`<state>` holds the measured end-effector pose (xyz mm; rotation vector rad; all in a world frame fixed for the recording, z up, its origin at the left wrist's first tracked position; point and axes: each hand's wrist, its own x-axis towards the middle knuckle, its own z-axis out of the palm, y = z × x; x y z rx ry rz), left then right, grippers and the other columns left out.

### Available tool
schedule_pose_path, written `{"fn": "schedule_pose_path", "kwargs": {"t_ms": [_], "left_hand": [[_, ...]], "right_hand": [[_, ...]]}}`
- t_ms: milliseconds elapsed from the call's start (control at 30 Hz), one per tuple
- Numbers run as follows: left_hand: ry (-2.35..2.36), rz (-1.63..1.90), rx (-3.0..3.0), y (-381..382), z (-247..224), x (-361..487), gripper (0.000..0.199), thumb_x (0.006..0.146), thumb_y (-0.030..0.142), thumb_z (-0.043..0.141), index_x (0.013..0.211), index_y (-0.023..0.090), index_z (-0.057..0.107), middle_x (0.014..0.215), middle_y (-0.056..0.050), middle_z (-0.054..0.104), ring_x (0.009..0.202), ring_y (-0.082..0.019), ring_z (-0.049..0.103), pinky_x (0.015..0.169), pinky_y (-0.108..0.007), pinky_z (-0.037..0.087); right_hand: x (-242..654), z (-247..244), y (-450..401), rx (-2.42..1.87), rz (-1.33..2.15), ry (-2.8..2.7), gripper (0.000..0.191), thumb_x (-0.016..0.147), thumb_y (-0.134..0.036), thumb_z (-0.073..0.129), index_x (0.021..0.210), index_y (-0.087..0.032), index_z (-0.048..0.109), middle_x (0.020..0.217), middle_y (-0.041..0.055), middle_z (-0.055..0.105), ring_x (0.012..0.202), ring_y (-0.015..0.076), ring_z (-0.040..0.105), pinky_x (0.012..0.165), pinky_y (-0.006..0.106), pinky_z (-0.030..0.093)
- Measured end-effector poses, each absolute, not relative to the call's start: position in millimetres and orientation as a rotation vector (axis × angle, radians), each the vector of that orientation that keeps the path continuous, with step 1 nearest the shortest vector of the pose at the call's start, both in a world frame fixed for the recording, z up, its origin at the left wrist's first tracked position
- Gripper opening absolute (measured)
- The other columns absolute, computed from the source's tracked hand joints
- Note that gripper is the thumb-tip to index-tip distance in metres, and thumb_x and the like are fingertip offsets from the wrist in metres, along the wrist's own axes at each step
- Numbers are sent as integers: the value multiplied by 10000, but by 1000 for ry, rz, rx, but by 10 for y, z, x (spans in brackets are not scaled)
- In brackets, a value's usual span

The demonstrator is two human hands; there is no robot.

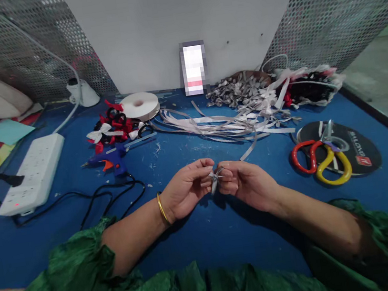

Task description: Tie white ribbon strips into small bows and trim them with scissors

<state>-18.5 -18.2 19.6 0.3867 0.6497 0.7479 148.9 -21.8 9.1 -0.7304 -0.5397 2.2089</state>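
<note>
Between my two hands, above the blue table [200,241], is a small grey ribbon bow [214,181]. My left hand [189,187] pinches it from the left with thumb and fingers. From the right, the fingertips of my right hand [245,180] are closed on the same bow. Parts of the ribbon are hidden behind the fingers. Beyond my hands lies a spread of cut grey and white ribbon strips [209,126], and one strip end reaches close to my right hand.
At the left are a blue glue gun [114,157], red, black and white bows [115,125], a ribbon roll [140,106] and a power strip [35,170]. Grey bows [237,92] are heaped at the back right. Scissors [334,164] rest on a black disc [363,141]. A phone [194,68] leans upright.
</note>
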Motion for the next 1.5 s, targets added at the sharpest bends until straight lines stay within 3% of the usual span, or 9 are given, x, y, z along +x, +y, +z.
{"fn": "schedule_pose_path", "kwargs": {"t_ms": [200,400,633,867,1133,1400,1500], "left_hand": [[659,724,416,-206,188,-171,145,765,56,611,882,133,574,768,-7,524,633,-72,499,657,-209,445],[685,778,361,-181,215,-181,131,804,86,598,932,114,591,657,38,442,524,-37,395,562,-169,391],[641,725,426,-198,184,-179,177,742,46,613,896,128,583,700,12,506,608,-76,502,615,-204,444],[664,754,398,-177,205,-174,130,787,94,617,915,102,596,656,36,448,520,-29,399,540,-155,377],[654,716,475,-195,171,-175,192,717,58,648,884,128,586,753,0,541,651,-83,534,631,-205,444],[681,721,428,-184,182,-175,161,753,86,642,902,125,593,647,40,489,508,-33,430,562,-171,398],[670,709,443,-195,179,-172,165,738,73,646,881,128,586,674,25,513,552,-50,476,576,-180,407]], "right_hand": [[1451,76,-231,-684,2219,-478,233,811,-131,533,589,-151,465,570,-69,253,465,62,173,455,193,273],[1495,88,-224,-729,2198,-502,238,853,-202,554,629,-140,505,620,-42,350,510,68,298,518,202,338],[1474,88,-240,-718,2229,-525,241,790,-145,560,577,-163,449,548,-81,230,450,59,153,460,207,270],[1490,94,-226,-774,2149,-592,262,838,-233,598,611,-150,495,589,-50,339,503,71,278,505,213,315],[1474,86,-262,-768,2183,-666,249,771,-140,552,558,-172,429,535,-74,259,447,65,191,484,228,277],[1488,87,-238,-778,2171,-599,240,825,-202,589,613,-156,487,565,-66,306,487,72,237,499,221,283],[1487,84,-245,-792,2183,-614,255,805,-180,583,583,-167,458,541,-76,268,468,70,205,491,227,284]]}}
